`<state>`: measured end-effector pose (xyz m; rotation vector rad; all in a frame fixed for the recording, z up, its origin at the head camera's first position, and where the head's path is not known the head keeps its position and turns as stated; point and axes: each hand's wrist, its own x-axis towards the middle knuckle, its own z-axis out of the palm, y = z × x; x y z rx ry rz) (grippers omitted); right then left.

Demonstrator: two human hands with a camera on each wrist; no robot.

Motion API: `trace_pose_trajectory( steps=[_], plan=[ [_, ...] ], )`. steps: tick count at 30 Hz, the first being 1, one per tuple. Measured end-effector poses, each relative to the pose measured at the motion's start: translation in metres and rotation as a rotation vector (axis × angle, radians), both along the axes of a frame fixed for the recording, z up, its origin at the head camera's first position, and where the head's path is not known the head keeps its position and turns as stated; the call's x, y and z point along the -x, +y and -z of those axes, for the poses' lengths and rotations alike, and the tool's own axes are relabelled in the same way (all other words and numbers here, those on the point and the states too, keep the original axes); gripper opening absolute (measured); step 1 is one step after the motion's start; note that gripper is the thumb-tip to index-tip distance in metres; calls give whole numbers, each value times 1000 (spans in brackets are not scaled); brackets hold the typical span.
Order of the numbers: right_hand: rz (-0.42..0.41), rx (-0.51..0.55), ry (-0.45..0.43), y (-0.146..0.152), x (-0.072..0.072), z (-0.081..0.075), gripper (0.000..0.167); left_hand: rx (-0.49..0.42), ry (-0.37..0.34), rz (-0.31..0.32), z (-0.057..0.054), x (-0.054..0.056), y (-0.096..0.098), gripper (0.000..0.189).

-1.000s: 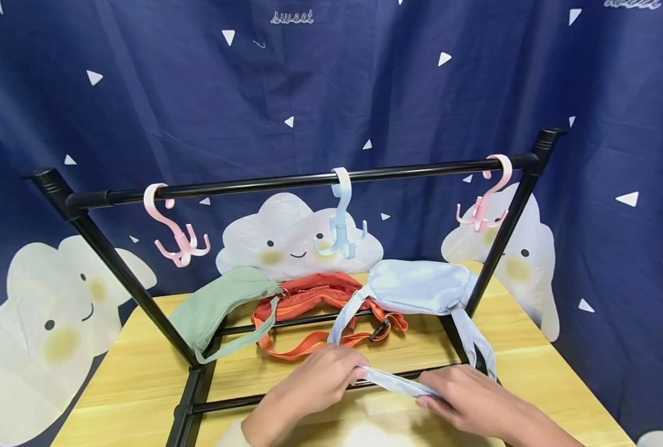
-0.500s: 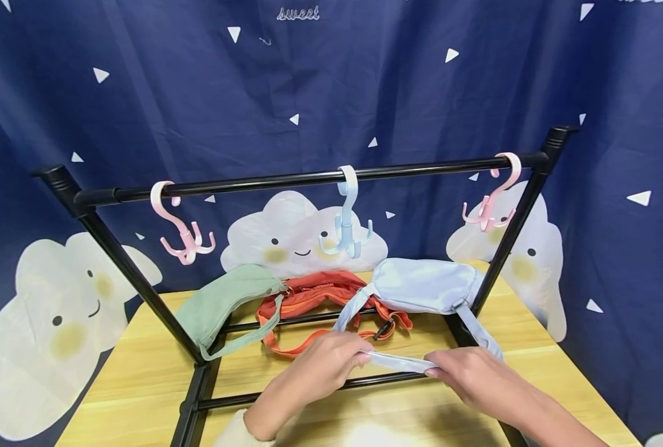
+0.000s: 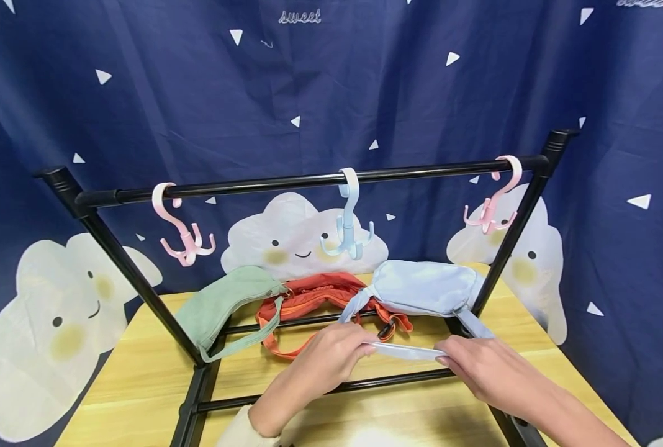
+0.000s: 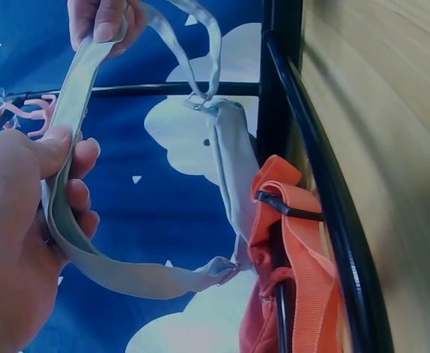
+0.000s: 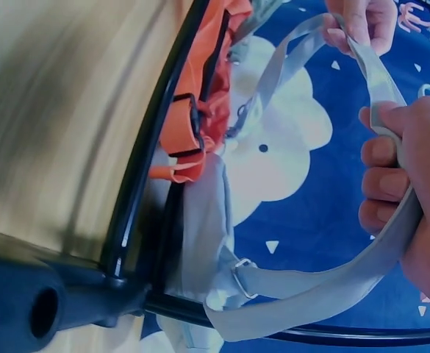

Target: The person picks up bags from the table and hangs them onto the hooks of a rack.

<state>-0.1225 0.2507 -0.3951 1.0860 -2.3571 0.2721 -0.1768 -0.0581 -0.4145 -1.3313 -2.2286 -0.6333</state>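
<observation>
Holding out the strap [image 3: 406, 352] seems the step in hand: left hand [image 3: 334, 351] and right hand [image 3: 485, 366] each pinch it, a short stretch between them. Its light blue bag [image 3: 423, 287] lies by the far edge of the desk [image 3: 141, 372], toward the right corner; the next move likely needs both pinches kept firm.

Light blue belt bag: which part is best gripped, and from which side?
Probably the strap, from the front, with thumb and fingers pinching its flat band. It loops forward from both ends of the pouch, which lies farther back beside the red belt bag. The left hand and right hand grip it this way, with a stretch between them.
</observation>
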Motion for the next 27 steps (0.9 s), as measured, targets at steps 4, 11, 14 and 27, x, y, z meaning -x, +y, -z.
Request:
trace_pose_trajectory(
  steps=[4,11,14,27],
  plan=[
    [18,-13,-4,2,0,-7,7,-19,20,8,-5,2,3,9],
    [81,-34,43,6,0,-13,29,-37,12,14,-12,6,6,8],
    [113,-25,78,7,1,-15,38,-56,26,18,-15,7,9,7],
    [90,-29,247,20,5,-31,47,-67,96,30,-31,9,23,8]
  ],
)
